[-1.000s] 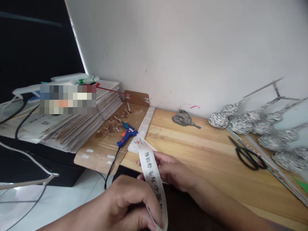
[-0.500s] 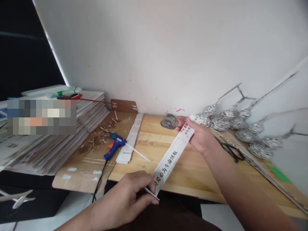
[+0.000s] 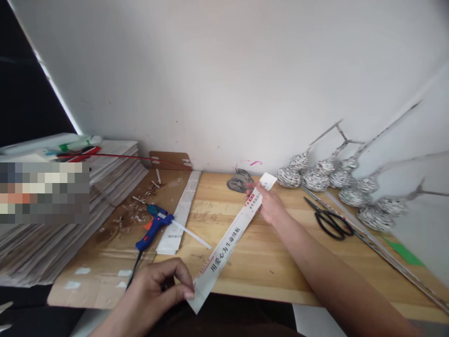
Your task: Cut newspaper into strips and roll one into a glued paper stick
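A long strip of printed newspaper (image 3: 228,238) stretches at a slant between my hands above the table's front part. My right hand (image 3: 268,203) grips its upper end, with the tip of the strip sticking out past the fingers. At the lower end, my left hand (image 3: 164,290) pinches the strip's left edge between thumb and forefinger. A blue glue gun (image 3: 154,229) lies left of the strip, a white glue stick (image 3: 191,234) extending from its back. Behind my right hand sits a crumpled grey cloth (image 3: 240,181).
A stack of folded paper strips (image 3: 182,210) lies beside a scrap-littered cardboard sheet (image 3: 101,252). Piled newspapers (image 3: 115,187) stand left. Black scissors (image 3: 331,220), long thin rods (image 3: 382,257) and several woven paper gourds (image 3: 317,178) are on the right of the wooden table (image 3: 245,276).
The lower end of the strip has swung left and now lies flatter, its whole length showing. My left hand has shifted left and down; my view has turned slightly right.
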Available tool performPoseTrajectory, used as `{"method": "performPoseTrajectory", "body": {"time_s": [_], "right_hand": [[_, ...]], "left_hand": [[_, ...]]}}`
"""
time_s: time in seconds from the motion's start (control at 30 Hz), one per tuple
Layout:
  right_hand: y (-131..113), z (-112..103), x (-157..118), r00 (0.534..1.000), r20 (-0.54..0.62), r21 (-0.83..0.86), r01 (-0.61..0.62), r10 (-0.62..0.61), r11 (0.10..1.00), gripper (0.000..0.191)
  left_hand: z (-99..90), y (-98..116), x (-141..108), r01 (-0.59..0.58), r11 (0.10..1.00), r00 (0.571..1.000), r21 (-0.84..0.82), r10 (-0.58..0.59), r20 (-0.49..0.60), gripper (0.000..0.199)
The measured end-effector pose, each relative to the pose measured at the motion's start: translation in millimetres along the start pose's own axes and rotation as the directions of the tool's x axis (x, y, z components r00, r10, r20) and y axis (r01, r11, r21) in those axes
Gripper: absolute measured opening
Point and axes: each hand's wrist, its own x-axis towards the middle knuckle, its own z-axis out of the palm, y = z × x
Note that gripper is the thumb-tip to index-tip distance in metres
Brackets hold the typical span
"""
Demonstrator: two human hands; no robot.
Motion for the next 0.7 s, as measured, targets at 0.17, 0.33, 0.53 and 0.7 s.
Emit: {"method": "performPoseTrajectory", "body": {"time_s": [0.17, 0.33, 0.53, 0.7], "right_hand": [[13.2, -1.3, -1.5, 0.999, 0.024, -0.005, 0.037, -0.037, 0.999, 0.034], [26.8, -9.9, -6.0, 0.999, 0.051, -0.021, 0.017, -0.016, 1.000, 0.037], [31.1, -13.7, -4.8, 0.998, 0.066, -0.049, -0.007, 0.010, 0.999, 0.037], [29.8, -11.1, -7.6, 0.998, 0.064, -0.056, -0.014, 0.018, 0.998, 0.035]], "left_hand": [[-2.2, 22.2, 32.8, -0.096, 0.983, 0.995, -0.158, 0.090, -0.043, 0.021], [5.4, 30.8, 68.3, -0.180, 0.955, 0.981, -0.235, 0.158, -0.111, 0.023], [-3.2, 33.1, 99.1, -0.247, 0.945, 0.957, -0.216, 0.202, -0.210, 0.021], [-12.8, 36.6, 124.6, -0.286, 0.940, 0.934, -0.184, 0.231, -0.272, 0.019]]}}
